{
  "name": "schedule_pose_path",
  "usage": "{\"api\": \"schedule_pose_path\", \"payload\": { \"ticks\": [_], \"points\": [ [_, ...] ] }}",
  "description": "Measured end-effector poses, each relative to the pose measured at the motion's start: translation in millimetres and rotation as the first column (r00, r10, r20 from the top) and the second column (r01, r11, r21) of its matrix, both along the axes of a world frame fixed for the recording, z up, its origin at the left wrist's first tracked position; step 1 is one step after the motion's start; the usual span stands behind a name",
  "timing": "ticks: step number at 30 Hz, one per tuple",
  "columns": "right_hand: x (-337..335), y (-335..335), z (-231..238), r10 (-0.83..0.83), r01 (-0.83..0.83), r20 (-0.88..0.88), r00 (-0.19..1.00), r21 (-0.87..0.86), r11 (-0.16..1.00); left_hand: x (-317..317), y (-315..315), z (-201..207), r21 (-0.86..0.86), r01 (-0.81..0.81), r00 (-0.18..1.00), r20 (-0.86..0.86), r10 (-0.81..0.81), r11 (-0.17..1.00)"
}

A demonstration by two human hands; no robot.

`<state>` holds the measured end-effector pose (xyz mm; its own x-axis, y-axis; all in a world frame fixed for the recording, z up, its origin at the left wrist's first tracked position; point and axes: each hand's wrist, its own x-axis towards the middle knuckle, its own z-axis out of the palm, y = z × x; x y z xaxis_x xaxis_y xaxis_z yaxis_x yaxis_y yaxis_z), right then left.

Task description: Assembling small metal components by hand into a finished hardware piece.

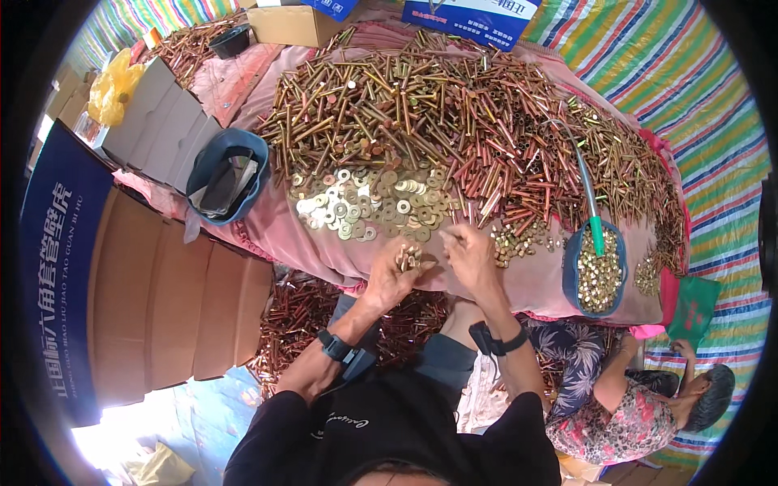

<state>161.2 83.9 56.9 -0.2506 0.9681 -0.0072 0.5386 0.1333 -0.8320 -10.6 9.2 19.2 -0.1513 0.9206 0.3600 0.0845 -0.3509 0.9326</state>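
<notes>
My left hand [392, 277] is cupped near the front edge of the covered table, its fingers curled around several small brass-coloured nuts [408, 257]. Just to its right, my right hand [470, 257] has its fingers bent together above the cloth; whatever they pinch, if anything, is too small to make out. Flat metal washers [365, 206] lie spread beyond both hands. A loose scatter of nuts [519, 243] sits right of my right hand. Behind these rises a large heap of reddish and yellowish metal tubes and bolts [421, 113].
At the right stands a blue basket [573, 279] of nuts, with a green-handled curved metal tool [598, 235] leaning in it. Another blue basket [263, 174] holds dark items at the left, near cardboard boxes [174, 283]. A person [616, 405] sits at the lower right.
</notes>
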Motion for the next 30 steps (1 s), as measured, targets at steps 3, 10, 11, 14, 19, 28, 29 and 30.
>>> {"api": "schedule_pose_path", "payload": {
  "ticks": [3, 10, 11, 14, 19, 28, 29, 30],
  "points": [
    [-24.6, 12.9, 23.6, 0.034, -0.07, 0.179, 0.983, 0.2, 0.977, 2.1, -7.0, 3.3, -0.244, 0.063, 0.989, 0.148, -0.027, 0.968],
    [-41.3, 29.5, 13.7, 0.123, -0.191, 0.258, 0.958, 0.259, 0.947, 15.1, -6.5, 5.1, -0.252, 0.018, 0.941, 0.331, 0.068, 0.968],
    [-40.9, 26.8, 19.8, 0.082, -0.093, 0.142, 0.986, 0.074, 0.993, 14.7, -6.3, 2.3, -0.267, -0.027, 0.948, 0.299, 0.109, 0.963],
    [-24.0, 26.5, 21.9, -0.028, -0.018, -0.179, 0.983, -0.25, 0.968, 10.0, 2.7, 0.2, -0.056, -0.136, 0.982, 0.126, 0.142, 0.989],
    [-2.9, -1.2, 33.9, -0.052, -0.284, -0.638, 0.768, -0.413, 0.865, 7.8, 4.2, -4.7, -0.062, -0.09, 0.992, 0.082, 0.095, 0.994],
    [-16.2, -24.1, 50.4, -0.048, -0.118, -0.431, 0.901, -0.349, 0.93, 8.1, -4.0, -19.9, -0.134, -0.031, 0.979, 0.198, 0.057, 0.991],
    [-16.9, -24.7, 52.3, -0.05, -0.047, -0.322, 0.945, -0.289, 0.956, 7.6, -4.5, -21.3, -0.069, -0.053, 0.981, 0.184, 0.065, 0.996],
    [-12.9, -22.0, 51.3, -0.05, -0.047, -0.32, 0.946, -0.288, 0.957, 9.0, -4.4, -21.0, -0.068, -0.053, 0.98, 0.187, 0.065, 0.996]
  ]
}}
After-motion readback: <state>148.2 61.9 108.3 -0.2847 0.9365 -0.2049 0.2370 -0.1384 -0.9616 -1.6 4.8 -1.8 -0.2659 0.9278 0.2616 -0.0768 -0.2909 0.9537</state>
